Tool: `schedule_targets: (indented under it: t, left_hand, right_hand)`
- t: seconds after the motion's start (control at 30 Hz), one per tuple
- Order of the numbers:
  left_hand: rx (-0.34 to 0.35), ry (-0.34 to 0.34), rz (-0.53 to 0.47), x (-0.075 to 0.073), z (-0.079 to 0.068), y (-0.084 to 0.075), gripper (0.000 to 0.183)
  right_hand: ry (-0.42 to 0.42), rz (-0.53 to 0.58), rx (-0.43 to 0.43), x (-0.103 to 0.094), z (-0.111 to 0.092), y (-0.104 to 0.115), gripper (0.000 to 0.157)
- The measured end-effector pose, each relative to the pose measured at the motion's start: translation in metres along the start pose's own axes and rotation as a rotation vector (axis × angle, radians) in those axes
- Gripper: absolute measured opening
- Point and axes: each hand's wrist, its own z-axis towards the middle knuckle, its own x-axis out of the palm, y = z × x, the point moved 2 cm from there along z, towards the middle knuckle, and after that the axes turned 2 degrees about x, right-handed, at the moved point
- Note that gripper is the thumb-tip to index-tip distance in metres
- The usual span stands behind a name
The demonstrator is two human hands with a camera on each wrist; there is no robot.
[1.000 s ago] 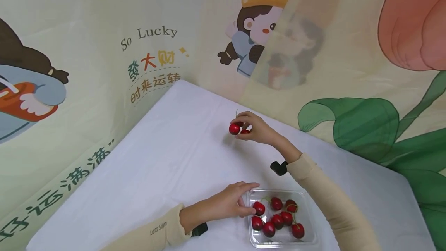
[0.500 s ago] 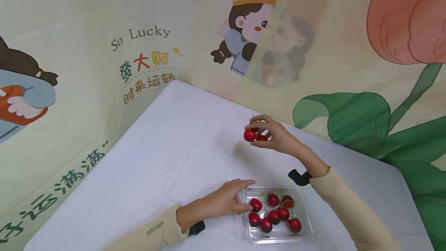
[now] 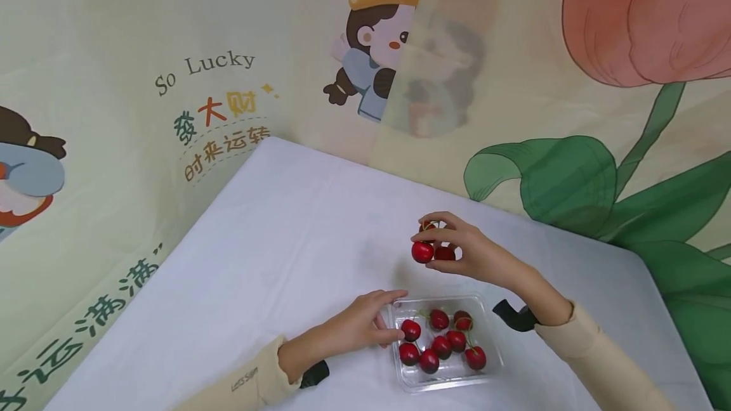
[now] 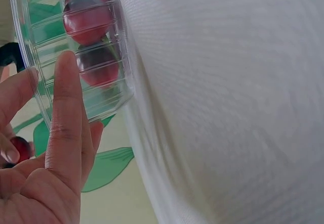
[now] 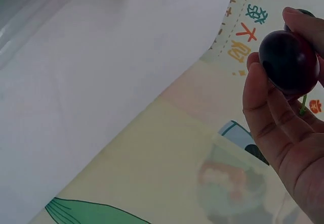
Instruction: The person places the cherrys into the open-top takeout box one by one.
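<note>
In the head view, my right hand (image 3: 465, 249) holds three dark red cherries above the white-covered table, a little beyond the box. The front cherry (image 3: 422, 252) is pinched at the fingertips. A second cherry (image 3: 445, 254) sits between fingers and thumb, and a third (image 3: 428, 228) with its stem is partly hidden. The right wrist view has one cherry (image 5: 289, 62) close up. My left hand (image 3: 361, 322) holds the left side of a clear plastic box (image 3: 425, 387), with fingers (image 4: 66, 107) against its outer wall. Several cherries (image 3: 441, 347) with stems lie inside.
A white cloth (image 3: 274, 259) covers the table, whose far corner meets a printed curtain (image 3: 308, 81) with cartoon figures, lettering and plants. Black wrist cameras (image 3: 516, 317) are strapped to both wrists.
My right hand has come nearer the box, to the right and down in the head view, carrying the cherries. My left hand stays on the box. The head view has shifted slightly.
</note>
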Motion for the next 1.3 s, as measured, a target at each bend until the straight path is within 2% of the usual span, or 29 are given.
schedule_targets:
  t: [0.3,0.47,0.63,0.83,1.07,1.3]
  left_hand:
    - [0.025,0.0,0.001,0.0,0.0,-0.002,0.068]
    - [0.047,0.008,0.014,-0.001,0.001,-0.002,0.068]
    - [0.043,0.008,0.01,-0.002,0.0,-0.002,0.068]
    - [0.033,0.009,0.02,-0.001,0.0,-0.001,0.068]
    - [0.03,0.014,0.007,0.0,0.0,0.0,0.068]
    - [0.02,0.017,0.016,-0.001,0.0,-0.001,0.068]
  right_hand:
    - [0.033,0.007,0.026,0.005,-0.036,0.006,0.053]
    - [0.099,0.046,0.02,0.015,-0.056,0.009,0.053]
    - [0.192,0.085,-0.017,0.035,-0.07,0.014,0.047]
    - [0.281,0.099,0.021,0.059,-0.076,0.016,0.044]
    - [0.308,0.076,0.067,0.074,-0.078,0.009,0.042]
    - [0.312,0.044,0.075,0.08,-0.079,0.004,0.041]
